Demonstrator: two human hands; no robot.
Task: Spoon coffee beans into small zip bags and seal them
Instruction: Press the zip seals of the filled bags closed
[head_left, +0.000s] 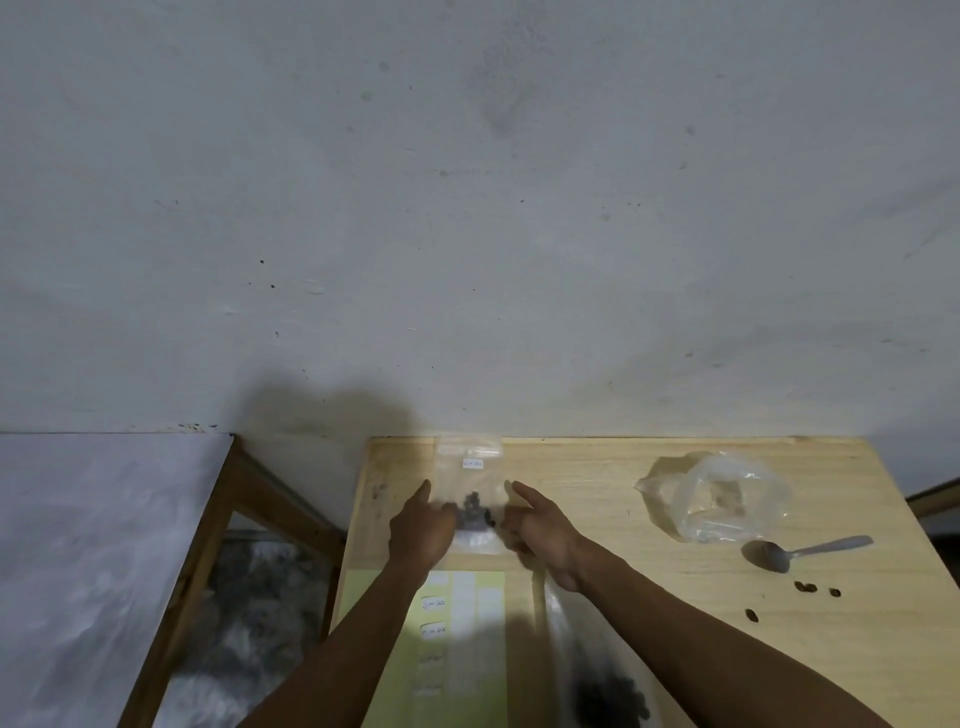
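A small clear zip bag (469, 467) with a white label and a few dark coffee beans (472, 512) in it lies at the far left of the wooden table (597, 519). My left hand (422, 525) is at the bag's left edge and my right hand (537, 525) at its right edge, each with the index finger stretched forward; whether they pinch the bag cannot be told. A metal spoon (800, 551) lies to the right, bowl empty. A larger clear bag of beans (608, 696) lies near the front under my right forearm.
A crumpled clear plastic bag (714, 496) sits at the back right. A few loose beans (810, 590) lie near the spoon. A pale yellow sheet of labels (467, 644) lies between my forearms. A wall stands right behind the table; a wooden frame (234, 519) is to the left.
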